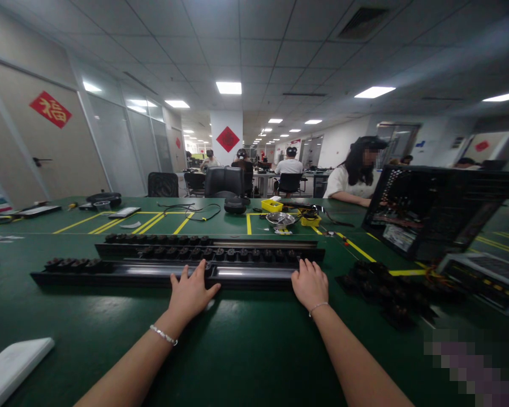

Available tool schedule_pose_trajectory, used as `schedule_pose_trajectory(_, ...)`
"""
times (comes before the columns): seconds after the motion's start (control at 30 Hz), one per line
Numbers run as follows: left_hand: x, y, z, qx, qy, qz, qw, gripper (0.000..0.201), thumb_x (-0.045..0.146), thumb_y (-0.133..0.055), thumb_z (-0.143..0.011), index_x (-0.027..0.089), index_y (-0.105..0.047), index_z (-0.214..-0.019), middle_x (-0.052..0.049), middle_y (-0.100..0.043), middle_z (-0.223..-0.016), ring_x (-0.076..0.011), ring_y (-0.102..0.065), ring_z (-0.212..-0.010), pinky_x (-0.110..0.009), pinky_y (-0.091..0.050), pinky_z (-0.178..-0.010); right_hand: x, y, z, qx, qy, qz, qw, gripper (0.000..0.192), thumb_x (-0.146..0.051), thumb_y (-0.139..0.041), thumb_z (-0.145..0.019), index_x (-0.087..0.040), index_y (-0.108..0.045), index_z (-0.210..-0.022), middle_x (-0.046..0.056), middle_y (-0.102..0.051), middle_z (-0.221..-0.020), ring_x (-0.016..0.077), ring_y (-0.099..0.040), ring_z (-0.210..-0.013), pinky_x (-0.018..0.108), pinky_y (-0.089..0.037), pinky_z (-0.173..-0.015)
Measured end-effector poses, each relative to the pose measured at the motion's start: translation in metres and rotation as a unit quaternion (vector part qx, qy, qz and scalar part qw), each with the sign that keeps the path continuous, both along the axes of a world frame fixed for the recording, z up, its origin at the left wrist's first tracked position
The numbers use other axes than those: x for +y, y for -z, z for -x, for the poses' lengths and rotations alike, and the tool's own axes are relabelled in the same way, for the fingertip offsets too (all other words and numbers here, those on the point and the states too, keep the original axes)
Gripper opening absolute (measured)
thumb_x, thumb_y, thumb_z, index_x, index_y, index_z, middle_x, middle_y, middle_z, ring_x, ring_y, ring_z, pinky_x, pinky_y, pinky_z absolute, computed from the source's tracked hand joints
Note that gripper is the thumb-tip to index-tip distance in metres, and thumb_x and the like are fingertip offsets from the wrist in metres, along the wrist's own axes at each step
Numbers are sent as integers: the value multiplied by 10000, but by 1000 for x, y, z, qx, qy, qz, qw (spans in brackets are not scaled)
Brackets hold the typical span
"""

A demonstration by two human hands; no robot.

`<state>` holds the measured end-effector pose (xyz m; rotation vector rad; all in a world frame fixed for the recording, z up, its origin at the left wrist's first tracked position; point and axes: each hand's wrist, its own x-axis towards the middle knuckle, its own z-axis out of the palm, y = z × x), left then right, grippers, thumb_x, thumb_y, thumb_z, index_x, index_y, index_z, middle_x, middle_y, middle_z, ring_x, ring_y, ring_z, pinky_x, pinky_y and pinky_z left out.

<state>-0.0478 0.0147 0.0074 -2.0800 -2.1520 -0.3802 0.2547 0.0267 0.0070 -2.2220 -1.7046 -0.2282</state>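
Observation:
Two long black rails lie across the green table. The near rail has a shiny channel and a few black knobs at its left end. The far rail carries a row of several black knobs. My left hand rests flat on the near rail's front edge, fingers spread, touching a knob near the middle. My right hand presses on the right end of the near rail, fingers curled over its edge. Neither hand clearly grips anything.
A heap of loose black knobs lies right of my right hand. An open computer case stands at the right. A white flat object sits at the near left. A metal bowl and yellow tray lie beyond; a person sits at the far right.

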Motion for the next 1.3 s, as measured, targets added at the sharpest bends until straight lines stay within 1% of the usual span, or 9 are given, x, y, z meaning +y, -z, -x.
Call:
schedule_pose_trajectory(0.33, -2, -3, -7, 6, 0, 12, 1000, 842, 641, -355, -731, 167, -181, -1405, -139, -447, -1354, -380, -238, -1309, -627, -172, -995, -1, -1, 0, 4, -2, 10, 1000, 527, -288, -298, -831, -115, -435, -1310, 88, -422, -1366, 232, -294, -1273, 373, -222, -1014)
schedule_pose_trajectory(0.6, -4, -5, -10, -6, 4, 11, 1000, 835, 628, -368, -734, 163, -184, -1404, -137, -449, -1352, -389, -244, -1304, -632, -155, -1000, -2, -3, 1, 3, -2, 11, 1000, 528, -288, -289, -836, -118, -425, -1318, 84, -422, -1365, 231, -295, -1273, 372, -220, -1017)
schedule_pose_trajectory(0.77, -4, -6, -13, 5, 6, 15, 1000, 836, 626, -366, -737, 156, -179, -1403, -156, -437, -1357, -364, -259, -1306, -616, -176, -998, -1, -3, 1, 7, -4, 14, 1000, 533, -294, -277, -839, -117, -420, -1321, 86, -419, -1368, 229, -290, -1275, 375, -216, -1019)
schedule_pose_trajectory(0.93, -3, -3, -15, 6, 18, 6, 1000, 819, 608, -362, -748, 142, -186, -1398, -162, -408, -1376, -334, -282, -1301, -622, -145, -1012, -1, -1, 1, 2, 2, 1, 1000, 528, -286, -303, -827, -112, -440, -1307, 90, -427, -1361, 231, -300, -1269, 367, -217, -1016)
schedule_pose_trajectory(1.17, -5, -4, -17, -3, 27, 1, 1000, 800, 585, -373, -752, 132, -201, -1388, -166, -457, -1337, -309, -337, -1271, -631, -132, -1014, -1, 0, 1, 2, 2, 6, 1000, 529, -291, -302, -830, -117, -434, -1312, 81, -427, -1362, 227, -295, -1273, 363, -216, -1019)
schedule_pose_trajectory(1.3, -5, -4, -17, -3, 32, 7, 999, 800, 588, -369, -757, 136, -191, -1393, -167, -451, -1341, -309, -337, -1270, -633, -131, -1012, -1, -1, 0, 0, 2, 10, 1000, 532, -293, -287, -836, -115, -424, -1319, 86, -421, -1366, 224, -288, -1277, 365, -214, -1020)
